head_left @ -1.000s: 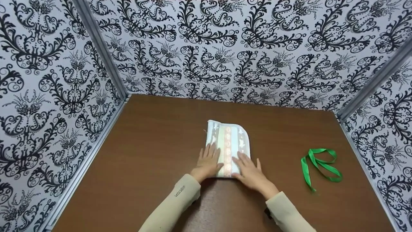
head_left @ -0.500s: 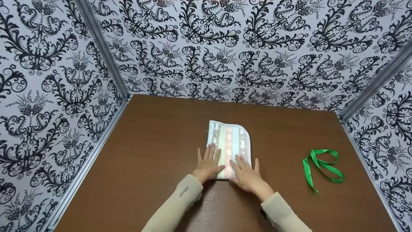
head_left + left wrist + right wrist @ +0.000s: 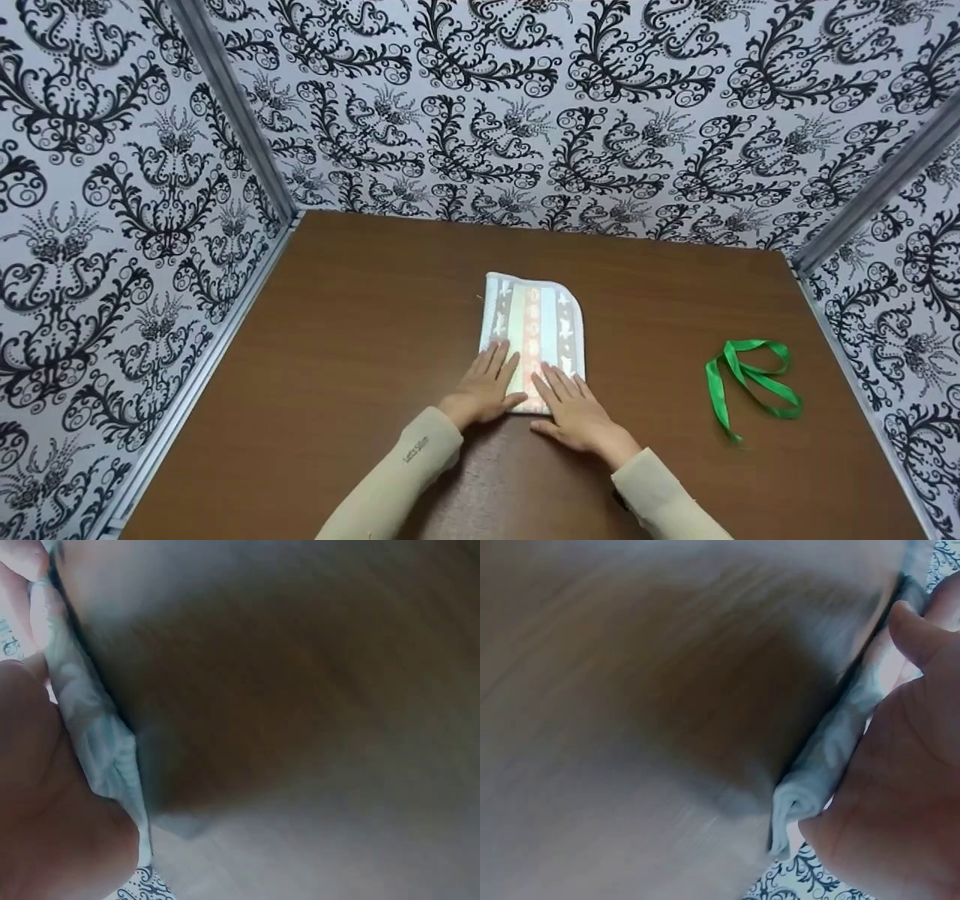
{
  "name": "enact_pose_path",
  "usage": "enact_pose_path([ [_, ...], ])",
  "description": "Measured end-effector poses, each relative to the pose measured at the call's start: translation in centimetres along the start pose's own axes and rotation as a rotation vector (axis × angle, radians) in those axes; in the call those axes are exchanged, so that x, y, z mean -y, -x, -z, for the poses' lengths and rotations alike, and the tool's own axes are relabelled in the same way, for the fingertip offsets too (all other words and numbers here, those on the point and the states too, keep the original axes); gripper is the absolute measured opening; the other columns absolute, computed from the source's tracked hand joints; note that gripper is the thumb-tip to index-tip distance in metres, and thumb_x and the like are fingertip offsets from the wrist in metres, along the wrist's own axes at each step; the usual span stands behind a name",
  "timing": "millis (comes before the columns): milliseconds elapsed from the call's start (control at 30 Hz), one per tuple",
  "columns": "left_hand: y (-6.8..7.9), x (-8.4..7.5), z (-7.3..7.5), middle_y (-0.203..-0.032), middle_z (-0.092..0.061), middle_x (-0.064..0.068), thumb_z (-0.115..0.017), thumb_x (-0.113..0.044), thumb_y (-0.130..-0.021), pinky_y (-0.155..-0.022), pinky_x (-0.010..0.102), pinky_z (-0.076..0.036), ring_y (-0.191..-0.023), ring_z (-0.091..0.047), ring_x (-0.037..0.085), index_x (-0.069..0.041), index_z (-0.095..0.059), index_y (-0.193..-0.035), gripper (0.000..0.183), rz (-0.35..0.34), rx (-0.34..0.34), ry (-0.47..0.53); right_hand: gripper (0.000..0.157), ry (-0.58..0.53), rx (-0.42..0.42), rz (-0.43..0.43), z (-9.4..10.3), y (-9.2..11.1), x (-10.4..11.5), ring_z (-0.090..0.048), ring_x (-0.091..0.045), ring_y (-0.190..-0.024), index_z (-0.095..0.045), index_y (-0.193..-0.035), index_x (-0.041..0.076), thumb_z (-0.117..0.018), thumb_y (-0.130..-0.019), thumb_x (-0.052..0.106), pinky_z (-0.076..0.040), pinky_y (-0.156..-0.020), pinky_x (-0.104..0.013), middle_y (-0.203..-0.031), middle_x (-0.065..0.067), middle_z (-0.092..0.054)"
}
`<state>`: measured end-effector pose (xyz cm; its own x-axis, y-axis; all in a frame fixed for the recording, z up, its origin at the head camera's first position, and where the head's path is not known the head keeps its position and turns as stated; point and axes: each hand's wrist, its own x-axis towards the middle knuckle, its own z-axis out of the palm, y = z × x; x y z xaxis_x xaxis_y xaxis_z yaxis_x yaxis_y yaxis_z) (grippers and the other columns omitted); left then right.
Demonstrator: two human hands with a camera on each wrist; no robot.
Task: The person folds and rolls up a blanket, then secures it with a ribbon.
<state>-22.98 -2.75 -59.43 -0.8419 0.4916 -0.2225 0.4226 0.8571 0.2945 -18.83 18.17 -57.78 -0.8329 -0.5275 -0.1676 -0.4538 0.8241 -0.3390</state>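
Observation:
A folded cloth (image 3: 534, 322) with pastel stripes and small white figures lies on the brown table, its top right corner rounded. My left hand (image 3: 484, 386) rests flat on its lower left part, fingers straight and pointing away from me. On the lower right part lies my right hand (image 3: 576, 412), fingers extended over the cloth and thumb near its front edge. In the left wrist view the palm lies along the cloth's edge (image 3: 94, 727). The right wrist view shows a folded layer of cloth (image 3: 821, 765) beside the palm.
A loose green ribbon (image 3: 757, 379) lies looped on the table (image 3: 360, 322) to the right. Walls with black-and-white scroll patterns (image 3: 495, 135) and grey metal corner posts (image 3: 232, 105) enclose the table at the back and both sides.
My right hand has slid toward me and slightly left on the cloth, so more of its right side shows. The left hand stays at the lower left. The ribbon lies as before.

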Motion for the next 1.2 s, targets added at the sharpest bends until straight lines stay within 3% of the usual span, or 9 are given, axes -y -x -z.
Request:
enact_pose_path([
  [233, 1.4, 1.4, 0.4, -0.17, -0.003, 0.01, -0.041, -0.049, -0.104, -0.128, 0.041, -0.011, -0.157, -0.001, 0.027, -0.016, -0.016, -0.161, 0.071, -0.09, 0.008, -0.031, 0.067, -0.009, -0.028, 0.116, 0.3, 0.7, -1.6, -0.025, -0.044, -0.149, -0.03, -0.155, 0.004, -0.06, -0.099, 0.021, -0.023, -0.119, -0.062, -0.163, -0.024, -0.023],
  [367, 3.0, 1.7, 0.9, -0.168, -0.012, 0.012, -0.049, -0.041, -0.103, -0.126, 0.04, -0.019, -0.156, -0.013, 0.028, -0.012, -0.023, -0.159, 0.068, -0.127, 0.009, -0.129, 0.064, -0.016, -0.067, 0.163, 0.1, 1.1, -3.0, -0.028, -0.041, -0.149, -0.033, -0.155, 0.007, -0.061, -0.097, 0.014, -0.026, -0.119, -0.059, -0.163, -0.02, -0.027],
  [500, 4.4, 1.7, 1.0, -0.167, -0.019, 0.012, -0.054, -0.038, -0.101, -0.125, 0.039, -0.024, -0.155, -0.021, 0.027, -0.007, -0.026, -0.157, 0.07, -0.133, -0.012, -0.252, 0.062, -0.039, -0.126, 0.195, 0.2, 1.4, -4.0, -0.034, -0.038, -0.147, -0.041, -0.152, 0.009, -0.065, -0.094, 0.011, -0.033, -0.116, -0.057, -0.161, -0.017, -0.033],
  [667, 5.8, 1.5, 0.8, -0.166, -0.022, 0.01, -0.058, -0.038, -0.099, -0.124, 0.037, -0.025, -0.153, -0.025, 0.025, -0.005, -0.03, -0.156, 0.072, -0.107, -0.033, -0.282, 0.058, -0.028, -0.195, 0.199, 0.3, 2.1, -4.8, -0.044, -0.033, -0.142, -0.052, -0.144, 0.012, -0.071, -0.09, 0.008, -0.045, -0.108, -0.051, -0.156, -0.011, -0.044],
  [833, 6.6, 1.1, 0.8, -0.157, -0.041, 0.01, -0.069, -0.029, -0.093, -0.118, 0.036, -0.038, -0.143, -0.043, 0.025, -0.004, -0.045, -0.148, 0.065, -0.135, -0.147, -0.316, 0.054, -0.032, -0.244, 0.2, 0.3, 2.5, -5.4, -0.05, -0.03, -0.137, -0.057, -0.139, 0.011, -0.073, -0.087, 0.007, -0.047, -0.105, -0.049, -0.151, -0.01, -0.051],
  [1000, 6.3, 0.8, 0.7, -0.135, -0.054, 0.009, -0.079, -0.03, -0.085, -0.099, 0.034, -0.054, -0.122, -0.06, 0.025, -0.005, -0.059, -0.133, 0.057, -0.158, -0.267, -0.283, 0.052, -0.069, -0.263, 0.176, 0.5, 2.6, -5.7, -0.053, -0.032, -0.135, -0.058, -0.135, 0.009, -0.075, -0.086, 0.006, -0.048, -0.105, -0.049, -0.148, -0.012, -0.053],
  [1200, 5.4, 0.6, 0.4, -0.119, -0.06, 0.007, -0.08, -0.035, -0.083, -0.096, 0.039, -0.054, -0.101, -0.067, 0.023, -0.012, -0.058, -0.118, 0.047, -0.148, -0.332, -0.327, 0.05, -0.086, -0.287, 0.18, 0.6, 2.5, -6.1, -0.058, -0.03, -0.128, -0.057, -0.133, 0.008, -0.074, -0.086, 0.005, -0.052, -0.1, -0.046, -0.143, -0.01, -0.058],
])
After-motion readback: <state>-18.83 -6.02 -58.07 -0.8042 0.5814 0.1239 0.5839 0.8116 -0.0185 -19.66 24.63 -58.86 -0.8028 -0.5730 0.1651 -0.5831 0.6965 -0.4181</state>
